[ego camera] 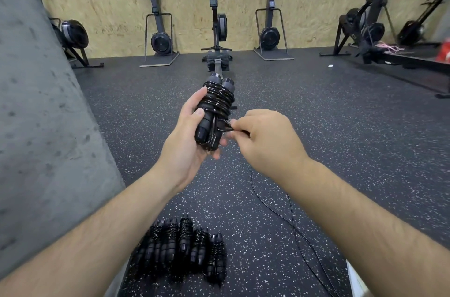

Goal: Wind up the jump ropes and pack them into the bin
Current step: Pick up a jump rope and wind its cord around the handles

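floor: dark speckled rubber, fills middle and bottom of frame
rower: top centre, far behind the hands
pile: wound ropes side by side on floor, bottom centre, well below both hands
left hand: centre, palm up, fingers and thumb wrapped round bundle
right hand: just right of centre, fingertips pinching cord, touching bundle's near end
bundle: two handles together, cord coiled round them, long axis from near end up toward top of frame
cord: thin, black, trailing from under right hand to lower right; still unwound
key relation: bundle just left of right hand, pinch sits at near end of long axis; judged next wrap goes across that axis
step: winding, judged nearly done
bin: not seen, packing not started
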Demonstrator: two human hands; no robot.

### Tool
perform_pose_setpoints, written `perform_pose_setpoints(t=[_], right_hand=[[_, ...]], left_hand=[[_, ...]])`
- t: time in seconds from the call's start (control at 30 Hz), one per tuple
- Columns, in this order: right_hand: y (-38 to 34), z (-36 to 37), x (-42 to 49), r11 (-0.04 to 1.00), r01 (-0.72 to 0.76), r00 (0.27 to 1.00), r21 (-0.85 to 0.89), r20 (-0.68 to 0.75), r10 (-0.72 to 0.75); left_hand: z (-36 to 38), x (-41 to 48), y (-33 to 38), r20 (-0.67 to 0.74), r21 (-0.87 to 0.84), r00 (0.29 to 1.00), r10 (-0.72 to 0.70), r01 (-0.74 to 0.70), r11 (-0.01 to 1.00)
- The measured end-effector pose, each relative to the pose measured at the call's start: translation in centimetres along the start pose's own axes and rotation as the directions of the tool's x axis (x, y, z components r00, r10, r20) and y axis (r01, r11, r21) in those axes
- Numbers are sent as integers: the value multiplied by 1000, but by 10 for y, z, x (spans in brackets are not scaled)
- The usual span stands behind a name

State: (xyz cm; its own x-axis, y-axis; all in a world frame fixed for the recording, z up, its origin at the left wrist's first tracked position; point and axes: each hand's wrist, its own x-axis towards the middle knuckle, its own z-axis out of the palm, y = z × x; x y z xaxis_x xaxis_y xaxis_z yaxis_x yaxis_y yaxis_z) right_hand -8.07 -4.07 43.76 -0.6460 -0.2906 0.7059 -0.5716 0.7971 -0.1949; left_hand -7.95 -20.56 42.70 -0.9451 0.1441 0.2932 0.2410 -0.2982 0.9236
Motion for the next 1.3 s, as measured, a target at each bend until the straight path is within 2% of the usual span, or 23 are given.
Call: perform_pose_setpoints(t=[0.1, 0.2, 0.37, 0.47, 0.6, 0.73, 0.9, 1.0, 1.1, 1.17, 1.3], right_hand=[[-1, 0, 0, 999, 13, 999, 39, -36, -12], [-1, 2, -2, 967, -100, 994, 234, -10, 105], [-6, 12, -11, 808, -252, 960, 533, 30, 279], [-7, 15, -15, 746, -264, 950, 611, 29, 312], [-5, 15, -14, 761, -158, 977, 629, -13, 213], [-2, 13, -12, 721, -96, 987, 686, -28, 158], [1, 14, -10, 723, -21, 997, 690, -38, 65], [-1, 13, -10, 653, -24, 996, 757, -37, 79], [0, 8, -8, 647, -32, 998, 761, -13, 66], [3, 4, -5, 668, -78, 995, 740, 16, 99], [-3, -1, -6, 782, -148, 984, 606, 12, 178]], left_hand=[[-1, 1, 1, -1, -5, 1000, 5, -5, 1000], [0, 0, 3, 12, -10, 1000, 12, -12, 1000], [2, -2, 1, 9, -31, 1000, 0, 1, 1000], [2, -2, 0, 19, -37, 1000, -9, 10, 999], [2, -3, 0, 38, -66, 999, -22, 24, 998], [2, -3, 2, 52, -106, 998, -37, 43, 993], [-1, -6, 6, 74, -173, 994, -77, 89, 981], [0, -6, 7, 89, -228, 991, -96, 115, 967], [1, -7, 6, 105, -266, 988, -112, 137, 954], [2, -7, 5, 111, -264, 987, -113, 139, 954], [7, -5, 3, 70, -229, 993, -91, 105, 968]])
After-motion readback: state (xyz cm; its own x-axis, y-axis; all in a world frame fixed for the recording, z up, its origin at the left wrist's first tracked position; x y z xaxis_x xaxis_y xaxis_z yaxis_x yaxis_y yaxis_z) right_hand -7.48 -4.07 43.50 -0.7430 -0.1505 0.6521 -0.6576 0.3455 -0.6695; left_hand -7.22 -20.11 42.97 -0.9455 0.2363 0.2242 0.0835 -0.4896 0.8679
